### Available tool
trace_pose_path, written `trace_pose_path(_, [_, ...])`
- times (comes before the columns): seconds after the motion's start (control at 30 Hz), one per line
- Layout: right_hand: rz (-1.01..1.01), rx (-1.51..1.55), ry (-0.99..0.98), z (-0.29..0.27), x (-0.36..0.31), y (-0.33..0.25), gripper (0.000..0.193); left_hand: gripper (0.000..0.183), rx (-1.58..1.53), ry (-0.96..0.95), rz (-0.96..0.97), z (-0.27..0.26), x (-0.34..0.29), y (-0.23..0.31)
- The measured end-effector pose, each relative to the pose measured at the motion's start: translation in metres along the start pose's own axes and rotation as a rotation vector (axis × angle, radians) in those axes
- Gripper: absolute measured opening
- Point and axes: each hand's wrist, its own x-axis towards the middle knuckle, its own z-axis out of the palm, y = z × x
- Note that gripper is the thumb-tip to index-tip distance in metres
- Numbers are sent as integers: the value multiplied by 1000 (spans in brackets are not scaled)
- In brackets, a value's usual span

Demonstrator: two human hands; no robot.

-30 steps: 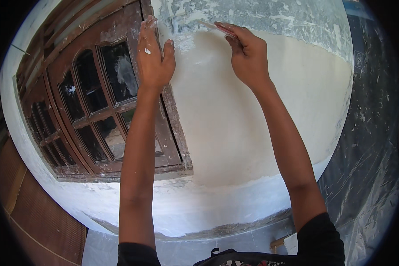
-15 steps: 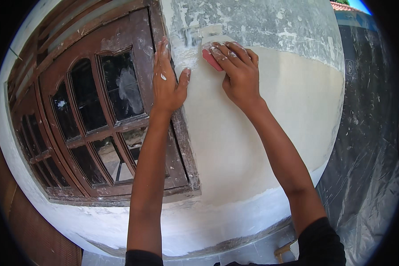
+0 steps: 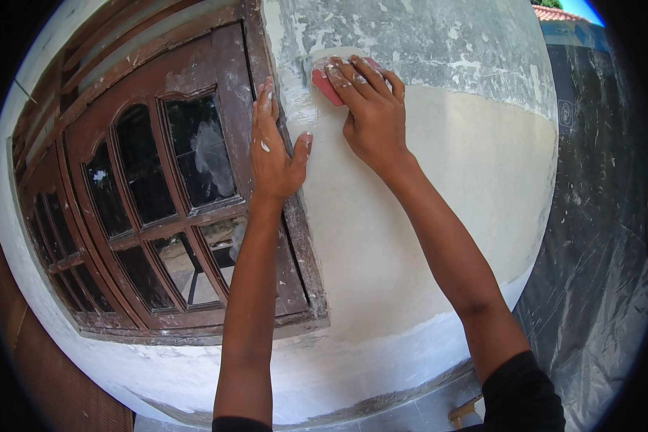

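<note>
My right hand (image 3: 372,115) grips a red putty spreader (image 3: 327,87) with a pale edge. It is pressed to the wall, where the bare grey upper part meets the smooth cream coat (image 3: 367,237). White smears cover the fingers. Flat against the dark brown window frame (image 3: 295,237) rests my left hand (image 3: 275,162), its fingers pointing up and the thumb spread toward the wall. A dab of white paste sits on the back of it. Between the two hands, fresh white paste (image 3: 301,108) lies on the wall beside the frame.
Paned brown wooden shutters (image 3: 144,173) fill the left side, one pane smeared white. Dark plastic sheeting (image 3: 590,216) hangs beyond the wall's right edge. Below are a white-painted wall band (image 3: 367,367) and grey floor tiles (image 3: 425,407). A small wooden piece (image 3: 464,412) shows near my right sleeve.
My right hand has moved left and slightly up along the wall with the spreader, closer to the window frame. My left hand sits a little lower on the frame.
</note>
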Motion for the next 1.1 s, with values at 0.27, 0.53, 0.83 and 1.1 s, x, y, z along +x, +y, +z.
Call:
trace_pose_path(0.27, [25,20,-100,-18,-33,-13,55,83,10,-2,16,-3,-3,-6])
trace_pose_path(0.53, [84,-24,-148,-21,-51,-9,59,83,21,-10,-25,-6,-4,-3])
trace_pose_path(0.83, [54,-7,-147,-20,-33,-1,57,82,-8,-6,-8,-1,-5,-2])
trace_pose_path(1.1, [76,-21,-143,-19,-17,-3,62,81,-11,-10,-7,-1,-6,0])
